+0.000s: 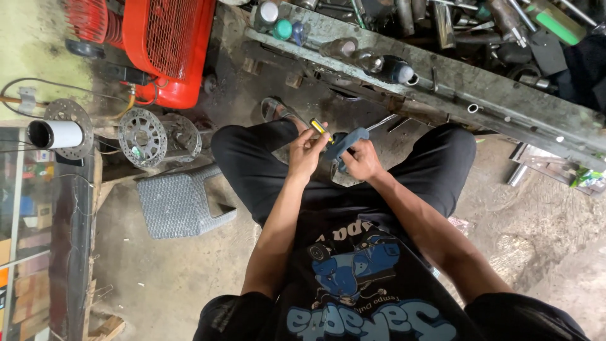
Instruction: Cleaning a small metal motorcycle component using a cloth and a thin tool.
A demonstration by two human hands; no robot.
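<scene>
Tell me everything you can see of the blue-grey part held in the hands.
The blue-grey part is a small, curved, matte piece that looks like moulded plastic. It is held above the lap, slanting from lower left to upper right. The right hand grips its lower end; the left hand, holding a yellow-handled tool, meets it at its left edge. A thin metal rod seems to extend from its upper end. Its underside is hidden.

Yellow-black screwdriver handle (320,129) beside blue-grey part (346,143) (above lap).
</scene>
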